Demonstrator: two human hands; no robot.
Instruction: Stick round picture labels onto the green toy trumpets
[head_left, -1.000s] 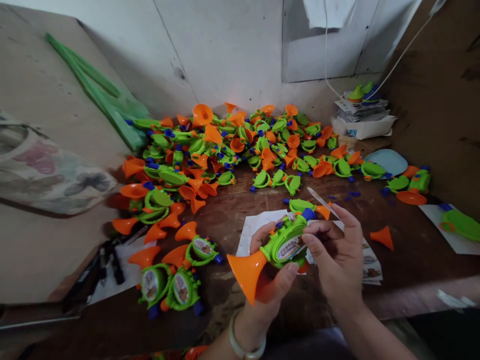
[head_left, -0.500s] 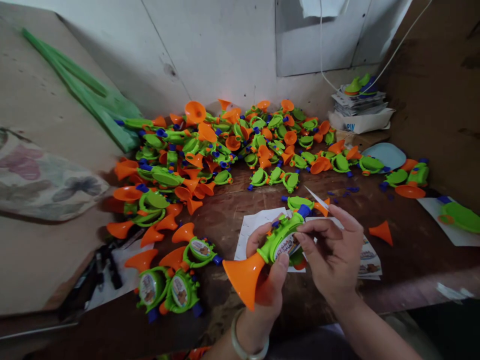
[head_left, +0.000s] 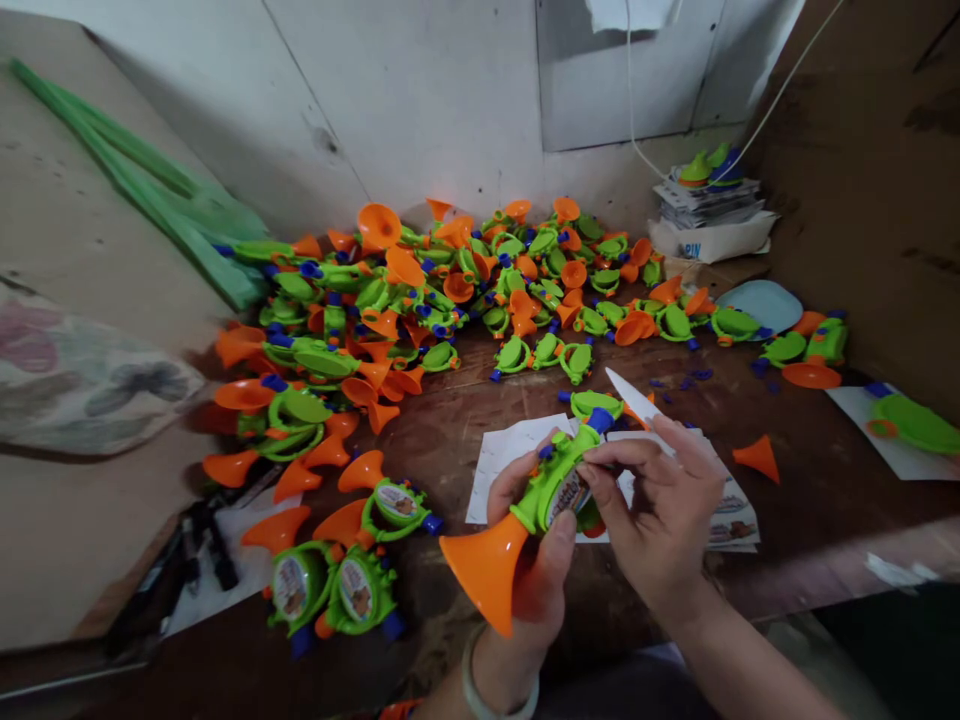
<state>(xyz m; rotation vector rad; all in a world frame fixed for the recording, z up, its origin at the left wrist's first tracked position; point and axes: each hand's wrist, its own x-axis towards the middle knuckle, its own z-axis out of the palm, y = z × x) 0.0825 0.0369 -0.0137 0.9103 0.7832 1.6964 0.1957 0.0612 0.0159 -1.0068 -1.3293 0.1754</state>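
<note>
In my left hand (head_left: 540,590) is a green toy trumpet (head_left: 484,565), its orange bell aimed down to the left and its blue mouthpiece up to the right. My left thumb presses on an oval printed sticker (head_left: 568,496) on its side. The thumb and index fingertips of my right hand (head_left: 664,510) pinch at the sticker's right edge. A pale, flat pointed piece (head_left: 630,398) sticks up from between other fingers of that hand; whether it is a blade or paper I cannot tell. Beneath both hands lie white sheets (head_left: 504,462) and printed sticker sheets (head_left: 735,515).
A large heap of similar trumpets (head_left: 371,290) spreads along the wall. Three stickered trumpets (head_left: 360,590) lie at left front, near dark pens (head_left: 217,545). A loose orange bell (head_left: 759,458) is at right. Behind stand a blue plate (head_left: 761,305) and a paper stack (head_left: 709,205).
The view has shifted slightly. The pale pointed piece shows broader in my right hand. My right fingertips stay at the sticker, and the trumpet remains in my left hand.
</note>
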